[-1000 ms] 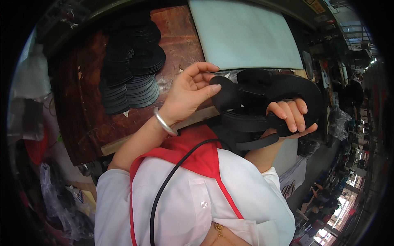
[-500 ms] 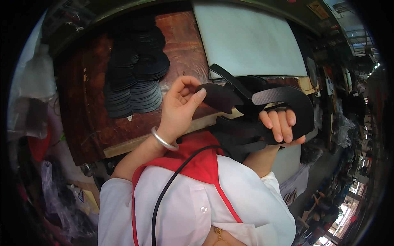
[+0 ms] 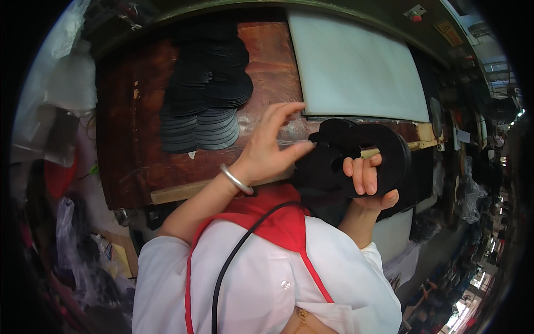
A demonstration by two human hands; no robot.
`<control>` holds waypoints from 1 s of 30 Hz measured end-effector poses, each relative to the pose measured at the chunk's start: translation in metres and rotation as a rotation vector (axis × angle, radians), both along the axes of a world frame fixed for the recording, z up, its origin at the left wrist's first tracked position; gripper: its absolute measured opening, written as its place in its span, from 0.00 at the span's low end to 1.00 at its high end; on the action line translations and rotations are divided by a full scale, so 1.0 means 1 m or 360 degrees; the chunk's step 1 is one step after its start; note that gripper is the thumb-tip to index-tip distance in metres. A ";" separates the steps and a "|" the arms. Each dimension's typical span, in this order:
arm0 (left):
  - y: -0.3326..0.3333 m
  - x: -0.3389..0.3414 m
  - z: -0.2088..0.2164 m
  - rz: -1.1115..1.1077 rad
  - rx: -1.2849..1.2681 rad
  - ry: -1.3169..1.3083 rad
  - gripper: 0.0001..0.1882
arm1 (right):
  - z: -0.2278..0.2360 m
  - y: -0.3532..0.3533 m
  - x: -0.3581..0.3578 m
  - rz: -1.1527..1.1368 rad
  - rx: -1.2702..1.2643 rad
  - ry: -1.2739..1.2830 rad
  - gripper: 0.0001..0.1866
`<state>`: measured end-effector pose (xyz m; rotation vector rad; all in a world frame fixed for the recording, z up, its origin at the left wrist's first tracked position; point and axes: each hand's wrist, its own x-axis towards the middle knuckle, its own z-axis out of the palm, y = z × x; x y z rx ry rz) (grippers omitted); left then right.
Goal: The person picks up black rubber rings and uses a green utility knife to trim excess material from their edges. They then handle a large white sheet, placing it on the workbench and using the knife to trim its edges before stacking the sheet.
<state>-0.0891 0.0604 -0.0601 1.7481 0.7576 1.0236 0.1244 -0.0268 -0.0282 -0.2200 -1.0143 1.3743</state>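
Observation:
My right hand is closed on a dark bundle of black sheet material with rounded edges and openings, held at the table's near edge. Its fingers curl over the front of the sheet, and a pale strip shows through a gap above them. My left hand, a silver bangle at its wrist, is open, thumb and fingers spread. The left thumb tip lies close to the bundle's left edge; whether it touches I cannot tell. Beyond it are overlapping stacks of black sole-shaped pieces.
The reddish-brown tabletop has a pale wooden front edge. A white board lies at the back right. A red button is on the green frame behind. Clear plastic bags hang at the left.
My left hand has let go of the black piece it pinched and spread its fingers. The sheet's raised loops have folded down into a flatter bundle in my right hand. The view has shifted slightly.

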 end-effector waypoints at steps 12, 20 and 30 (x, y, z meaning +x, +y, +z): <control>0.049 0.035 0.005 -0.0538 0.0325 -0.0325 0.42 | 0.010 0.017 -0.046 0.0508 -0.0110 0.0258 0.39; 0.082 0.009 0.040 -0.0852 0.0792 0.0328 0.36 | 0.028 0.018 -0.016 0.0369 -0.0489 -0.0421 0.47; 0.087 -0.064 -0.021 0.0312 0.0742 0.1531 0.37 | -0.001 0.026 -0.020 -0.0263 -0.0622 0.0075 0.27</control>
